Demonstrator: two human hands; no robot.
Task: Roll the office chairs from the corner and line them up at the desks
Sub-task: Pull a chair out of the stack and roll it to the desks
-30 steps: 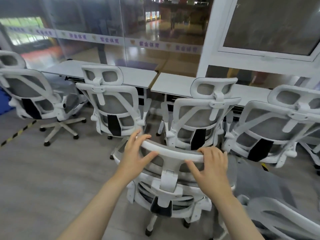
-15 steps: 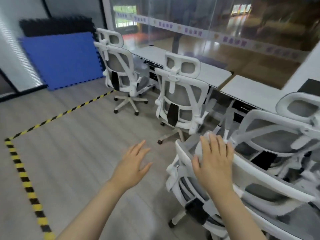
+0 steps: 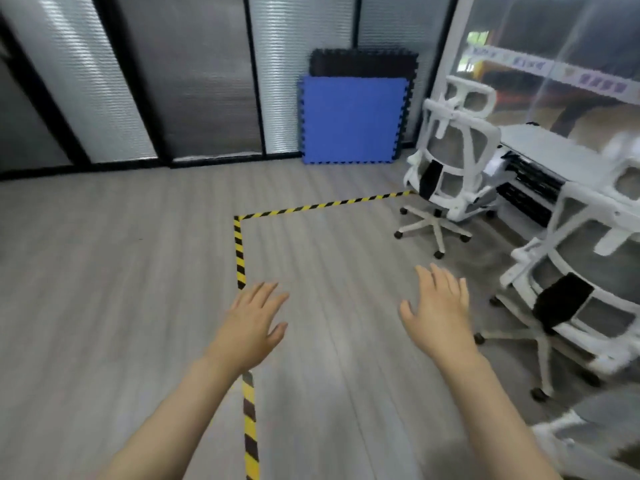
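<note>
Both hands are held out over the grey floor [image 3: 104, 271] with fingers straight and spread; the left hand [image 3: 254, 327] and the right hand [image 3: 438, 313] grip nothing, so each grip is released. A white office chair [image 3: 453, 161] stands at the far right, its back toward the camera, just beside the white desk [image 3: 554, 154]. A second chair [image 3: 585, 292] stands nearer on the right, at the same desk. Yellow-black tape [image 3: 239, 251] makes a corner on the floor between the hands and the far wall. A blue mat [image 3: 351, 119] leans on that wall.

Two chairs [image 3: 450, 168] [image 3: 575, 299] at the bench [image 3: 554, 157] on the right, mats [image 3: 353, 119] against the wall behind, tape [image 3: 239, 247] on the floor left of them.
</note>
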